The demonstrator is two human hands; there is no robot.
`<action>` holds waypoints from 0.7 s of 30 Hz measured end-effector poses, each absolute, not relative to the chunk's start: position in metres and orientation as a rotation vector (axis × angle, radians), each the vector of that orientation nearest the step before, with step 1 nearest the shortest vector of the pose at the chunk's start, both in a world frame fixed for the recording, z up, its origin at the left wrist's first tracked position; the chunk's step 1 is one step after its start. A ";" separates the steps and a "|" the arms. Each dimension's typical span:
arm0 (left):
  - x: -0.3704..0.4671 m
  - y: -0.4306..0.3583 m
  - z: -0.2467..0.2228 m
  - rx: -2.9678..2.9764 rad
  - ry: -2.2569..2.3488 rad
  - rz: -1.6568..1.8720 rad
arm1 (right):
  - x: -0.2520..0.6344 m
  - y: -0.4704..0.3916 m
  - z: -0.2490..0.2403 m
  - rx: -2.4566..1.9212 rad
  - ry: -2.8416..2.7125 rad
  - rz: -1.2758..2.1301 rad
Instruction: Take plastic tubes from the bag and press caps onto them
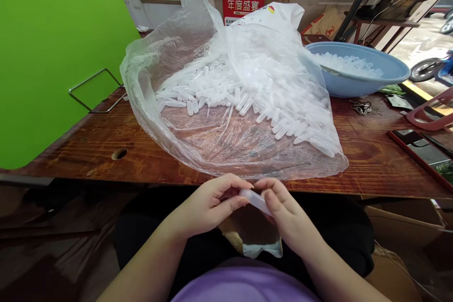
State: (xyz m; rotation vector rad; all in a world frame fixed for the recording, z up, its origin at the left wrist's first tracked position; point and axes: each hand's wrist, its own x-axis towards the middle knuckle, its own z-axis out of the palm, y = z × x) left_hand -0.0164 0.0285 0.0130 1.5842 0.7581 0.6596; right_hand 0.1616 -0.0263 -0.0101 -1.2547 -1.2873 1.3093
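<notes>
A small translucent white plastic tube [257,201] is held between my two hands, just off the table's front edge. My right hand [286,212] is closed round its lower right end, thumb on top. At its upper left end my left hand [219,200] pinches with thumb and forefinger; whether a separate cap is there, I cannot tell. Beyond the hands, a big clear plastic bag [226,146] lies spread open on the table, with a heap of similar white tubes [212,85] inside.
A blue basin [357,85] with more white pieces stands at the back right of the wooden table [368,160]. Keys [361,107] and a red-edged phone [424,151] lie to the right. A metal wire handle [95,92] is by the green panel [60,56]. An open box [244,243] sits below my hands.
</notes>
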 end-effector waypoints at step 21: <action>-0.017 0.020 0.008 1.571 0.705 0.714 | 0.166 -0.027 -0.010 -1.252 -1.783 0.379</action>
